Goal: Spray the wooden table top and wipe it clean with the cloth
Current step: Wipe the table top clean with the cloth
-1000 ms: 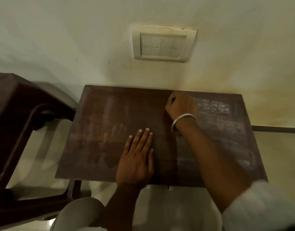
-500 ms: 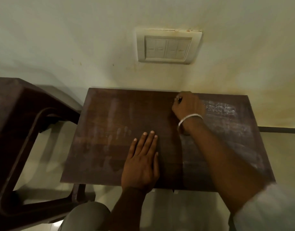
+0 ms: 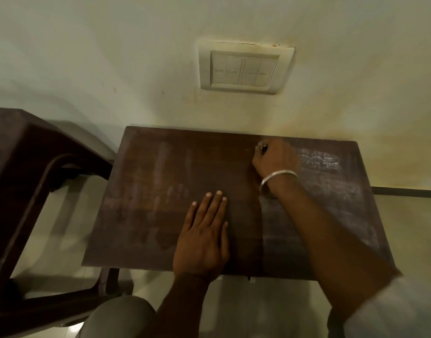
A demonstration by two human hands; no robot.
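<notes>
While the left hand [image 3: 204, 240] lies flat and fully open on the wooden table top [image 3: 148, 191], palm down near the front edge with nothing in it, the right hand [image 3: 275, 157] is curled into a loose fist up by the back edge, just short of the wall [image 3: 112, 57]. Looks like the wiping step, though honestly the cloth can't be made out; there's only a small dark bit poking out at the knuckles, so what that fist grips, if anything, can't be told. No spray bottle in view either. The top is a rectangle with its long axis running left to right along the wall, one long edge against the wall and the other toward the person. Its right part has a pale, streaky film [image 3: 319, 159], and the left part shows faint smears, so the job probably isn't finished. Next move likely calls for dragging the right hand sideways across that hazy patch with steady downward pressure, the flat left hand bracing the table. A dark plastic chair [image 3: 27, 167] sits just left of it, and a switch plate [image 3: 245, 68] is on the wall above.
</notes>
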